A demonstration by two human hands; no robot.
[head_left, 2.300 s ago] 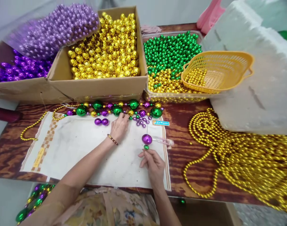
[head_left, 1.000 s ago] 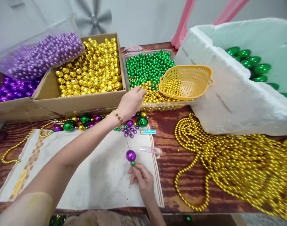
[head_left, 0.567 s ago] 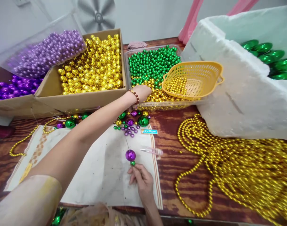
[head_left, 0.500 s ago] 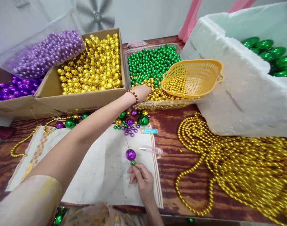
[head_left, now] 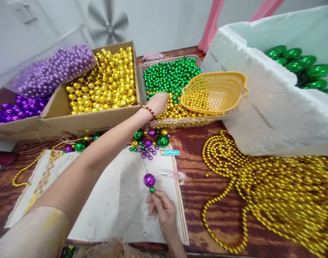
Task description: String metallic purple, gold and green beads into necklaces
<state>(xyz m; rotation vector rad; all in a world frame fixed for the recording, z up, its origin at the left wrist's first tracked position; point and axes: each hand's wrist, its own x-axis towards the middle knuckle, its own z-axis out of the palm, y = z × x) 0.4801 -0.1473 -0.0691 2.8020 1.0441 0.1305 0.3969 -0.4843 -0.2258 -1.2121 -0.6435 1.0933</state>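
Note:
My right hand [head_left: 165,211] is closed in a pinch just below a small green bead [head_left: 152,190], on a thin needle [head_left: 146,166]. Above that bead, a larger shiny purple bead [head_left: 149,180] is threaded on the same needle, whose bare tip sticks up past it. My left hand [head_left: 158,104], with a beaded bracelet at the wrist, reaches across to the small gold beads [head_left: 173,111] at the front of a clear plastic bin [head_left: 185,122]. Its fingers point down and are hidden behind the hand, so what they hold does not show.
Green beads [head_left: 172,73] fill the bin's back, beside a yellow basket [head_left: 227,91]. Left stands a cardboard box [head_left: 94,122] of gold balls. Thread snips [head_left: 172,174] and loose purple beads [head_left: 148,152] lie by the white cloth [head_left: 99,211]. Right are gold bead strands [head_left: 285,197] and a foam box [head_left: 242,96].
The view has tilted slightly, so the scene sits lower. My left hand has shifted a little up and back over the bin. My right hand keeps its pinch below the beads.

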